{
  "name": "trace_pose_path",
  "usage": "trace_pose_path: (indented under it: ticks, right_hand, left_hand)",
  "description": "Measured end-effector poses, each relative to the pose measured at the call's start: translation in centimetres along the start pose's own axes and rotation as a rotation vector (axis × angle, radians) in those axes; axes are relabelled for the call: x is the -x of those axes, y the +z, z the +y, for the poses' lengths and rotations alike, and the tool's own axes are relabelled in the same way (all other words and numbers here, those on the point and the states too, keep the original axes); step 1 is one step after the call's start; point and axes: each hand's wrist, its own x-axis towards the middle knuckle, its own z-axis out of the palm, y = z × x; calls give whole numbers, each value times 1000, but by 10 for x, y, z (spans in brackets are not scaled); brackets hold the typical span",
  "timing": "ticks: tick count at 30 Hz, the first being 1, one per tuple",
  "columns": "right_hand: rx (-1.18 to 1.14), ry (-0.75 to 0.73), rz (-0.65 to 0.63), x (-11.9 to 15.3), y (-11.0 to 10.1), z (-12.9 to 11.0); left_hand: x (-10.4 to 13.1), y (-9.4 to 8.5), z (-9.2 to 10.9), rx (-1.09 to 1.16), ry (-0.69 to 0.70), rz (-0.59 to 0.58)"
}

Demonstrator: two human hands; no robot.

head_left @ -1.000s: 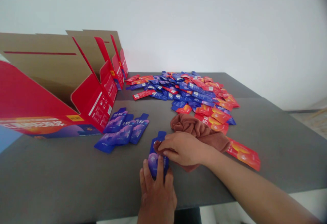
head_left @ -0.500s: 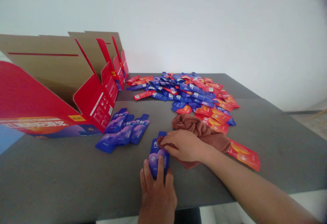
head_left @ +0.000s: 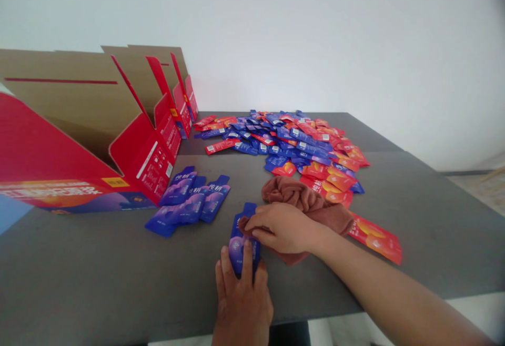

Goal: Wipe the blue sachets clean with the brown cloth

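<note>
A blue-purple pouch (head_left: 237,254) lies flat on the table near the front edge, its neck pointing away from me. The fingers of my left hand (head_left: 242,296) are spread and rest on its near end, pressing it down. My right hand (head_left: 282,227) is closed on a bunched brown cloth (head_left: 292,193), and a corner of that cloth touches the pouch's upper half. The rest of the cloth lies crumpled beyond and right of the hand. It partly covers a red-orange pouch (head_left: 376,238).
Several blue pouches (head_left: 187,206) overlap left of my hands. Open red cardboard boxes (head_left: 145,162) stand in a row along the left side. A large heap of blue and red pouches (head_left: 292,138) covers the far middle of the grey table (head_left: 118,277). A white wall (head_left: 276,36) rises behind.
My right hand has slid the cloth slightly down the pouch, toward me. My left hand stays on the pouch's near end. The view has shifted a little.
</note>
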Motion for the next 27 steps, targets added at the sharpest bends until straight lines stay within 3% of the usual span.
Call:
trace_pose_path:
  ticks: [8, 19, 27]
  right_hand:
    - [14, 80, 45, -2, 3, 6]
    - [-26, -78, -27, 2, -2, -2]
    - [4, -2, 5, -1, 1, 1]
  left_hand:
    - [-2, -3, -1, 70, -35, -35]
    - [-3, -5, -1, 87, -43, -58]
    - [-5, -9, 1, 132, -83, -80]
